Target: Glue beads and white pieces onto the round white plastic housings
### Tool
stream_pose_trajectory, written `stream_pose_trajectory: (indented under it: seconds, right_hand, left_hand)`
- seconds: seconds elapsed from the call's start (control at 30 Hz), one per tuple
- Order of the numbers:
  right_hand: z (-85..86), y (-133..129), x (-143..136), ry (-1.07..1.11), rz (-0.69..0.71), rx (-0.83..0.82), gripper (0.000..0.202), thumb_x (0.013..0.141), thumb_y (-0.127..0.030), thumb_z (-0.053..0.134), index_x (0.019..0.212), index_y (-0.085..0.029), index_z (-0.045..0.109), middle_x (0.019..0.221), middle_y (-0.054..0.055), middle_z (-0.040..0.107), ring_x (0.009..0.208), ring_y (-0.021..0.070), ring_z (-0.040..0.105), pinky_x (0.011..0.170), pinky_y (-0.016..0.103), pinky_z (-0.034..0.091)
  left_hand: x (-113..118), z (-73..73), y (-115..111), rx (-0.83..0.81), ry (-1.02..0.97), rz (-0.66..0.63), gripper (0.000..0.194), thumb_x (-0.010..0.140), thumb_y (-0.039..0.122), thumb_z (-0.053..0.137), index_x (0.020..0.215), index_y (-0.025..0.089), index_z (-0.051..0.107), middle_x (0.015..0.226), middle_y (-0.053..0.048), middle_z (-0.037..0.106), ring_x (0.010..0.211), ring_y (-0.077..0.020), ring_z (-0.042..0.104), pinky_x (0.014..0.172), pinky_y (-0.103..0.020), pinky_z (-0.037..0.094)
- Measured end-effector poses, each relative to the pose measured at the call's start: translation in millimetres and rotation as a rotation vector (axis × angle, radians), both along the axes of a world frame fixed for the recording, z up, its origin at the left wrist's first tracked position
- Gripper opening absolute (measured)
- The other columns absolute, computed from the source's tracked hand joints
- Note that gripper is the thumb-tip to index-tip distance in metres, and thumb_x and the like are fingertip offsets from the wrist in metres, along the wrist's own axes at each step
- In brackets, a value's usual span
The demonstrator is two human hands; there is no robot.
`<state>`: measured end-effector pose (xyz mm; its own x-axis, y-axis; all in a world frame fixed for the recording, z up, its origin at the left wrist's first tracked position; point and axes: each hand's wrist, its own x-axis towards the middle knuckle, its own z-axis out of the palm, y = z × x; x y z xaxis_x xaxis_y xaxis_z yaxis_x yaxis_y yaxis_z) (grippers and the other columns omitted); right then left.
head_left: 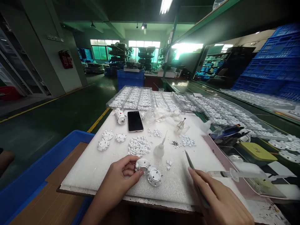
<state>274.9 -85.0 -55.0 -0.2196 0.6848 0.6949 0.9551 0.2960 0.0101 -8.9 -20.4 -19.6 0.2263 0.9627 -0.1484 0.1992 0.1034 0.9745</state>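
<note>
Between the thumb and fingers of my left hand [123, 173] is a round white plastic part [142, 163] with small tabs round its rim. Touching or nearly touching it, a similar white disc [154, 177] lies on the foam-covered board [93, 168]. My right hand [213, 190] grips a pair of tweezers [189, 159], its tips pointing away from me above the board. Just beyond my left hand spreads a heap of small white pieces [138, 145]. A squeeze bottle with a thin nozzle [159, 150] stands near the middle, beside a few loose white pieces [168, 164].
A phone [135, 121] and a white cylindrical model [120, 116] lie at the back left. Tiny dark bits [175, 143] sit right of the bottle. Trays of white parts [133, 97] line the far edge. At right are a syringe [232, 173] and a yellow-lidded box [257, 152].
</note>
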Motion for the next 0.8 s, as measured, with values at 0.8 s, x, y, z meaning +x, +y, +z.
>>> stream_pose_trajectory:
  seconds: [0.8]
  right_hand:
    - [-33.6,19,7,-0.013,0.093,0.017,0.032,0.102,-0.025,0.040,0.128,-0.013,0.054,0.117,0.012,0.063,0.107,0.0260,0.056,0.098,0.036,0.037]
  left_hand:
    - [-63,20.5,11,-0.026,-0.068,0.115,0.048,0.075,0.038,0.081,0.114,0.016,0.066,0.085,-0.005,0.073,0.076,-0.0192,0.068,0.078,-0.032,0.054]
